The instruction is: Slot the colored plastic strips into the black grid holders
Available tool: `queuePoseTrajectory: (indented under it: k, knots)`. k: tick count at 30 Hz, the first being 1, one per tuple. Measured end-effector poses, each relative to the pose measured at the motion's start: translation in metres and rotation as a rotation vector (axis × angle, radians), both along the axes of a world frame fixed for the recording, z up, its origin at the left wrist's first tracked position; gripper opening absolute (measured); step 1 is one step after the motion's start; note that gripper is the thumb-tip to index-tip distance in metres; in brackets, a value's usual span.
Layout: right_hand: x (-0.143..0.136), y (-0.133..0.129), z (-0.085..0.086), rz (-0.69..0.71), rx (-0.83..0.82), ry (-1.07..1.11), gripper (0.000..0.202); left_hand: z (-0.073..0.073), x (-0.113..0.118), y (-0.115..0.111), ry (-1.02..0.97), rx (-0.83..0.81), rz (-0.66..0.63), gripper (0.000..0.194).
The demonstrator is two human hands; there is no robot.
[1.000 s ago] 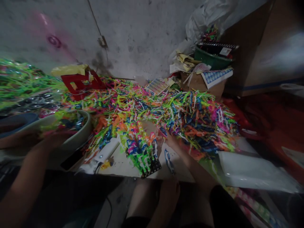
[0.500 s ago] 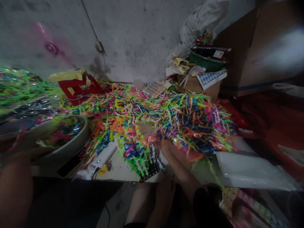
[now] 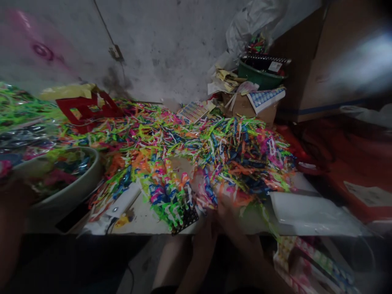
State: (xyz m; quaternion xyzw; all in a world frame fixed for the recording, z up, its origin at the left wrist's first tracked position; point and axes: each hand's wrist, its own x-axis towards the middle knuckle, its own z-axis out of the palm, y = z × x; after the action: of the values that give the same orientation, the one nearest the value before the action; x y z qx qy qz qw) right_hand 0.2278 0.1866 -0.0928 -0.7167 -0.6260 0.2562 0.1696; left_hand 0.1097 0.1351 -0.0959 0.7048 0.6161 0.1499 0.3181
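Observation:
My left hand [image 3: 207,227] is at the table's front edge, dim, its fingers drawn together. What they hold, if anything, I cannot make out. Right beside it, my right hand [image 3: 226,211] is smeared by motion, so its fingers do not show clearly. Just beyond the fingertips are blue and pink plastic pieces [image 3: 209,188]; whether a hand touches them is unclear. To the left of my hands, a black perforated tray [image 3: 190,219] bears rows of small, bright plastic figures [image 3: 173,200]. A large heap of similar pieces [image 3: 245,153] spreads behind.
A co-worker's blurred arm [image 3: 12,228] is by a pale bowl [image 3: 96,167] of coloured pieces at left. A white device with a cord [image 3: 124,202] and a clear plastic packet [image 3: 309,214] lie near the front edge. Behind stand a red holder [image 3: 82,108] and green basin [image 3: 260,76].
My right hand has drawn back from the heap toward the front edge, close to my left hand. The co-worker's hand has moved left off the bowl. The view has shifted slightly right.

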Motion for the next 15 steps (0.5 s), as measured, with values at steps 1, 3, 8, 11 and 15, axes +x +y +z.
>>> queuePoseTrajectory:
  k: [1,3,8,11,15]
  knots:
    - [0.002,-0.008,-0.002,-0.016,-0.008,0.041,0.053,0.001,0.001,0.003,0.011,0.004,-0.002,0.045]
    - [0.005,-0.021,-0.003,-0.035,-0.04,0.109,0.056,0.002,0.001,0.009,0.036,0.013,-0.014,0.036]
    - [0.007,-0.023,-0.003,-0.085,0.044,0.222,0.067,0.002,0.001,0.019,0.031,0.023,-0.017,0.031]
    - [0.008,-0.013,-0.006,-0.091,0.176,0.246,0.072,0.001,-0.002,0.02,0.018,-0.023,0.037,0.04]
    - [0.013,-0.003,-0.016,-0.116,0.305,0.268,0.049,0.003,-0.007,0.017,-0.02,-0.119,0.107,0.046]
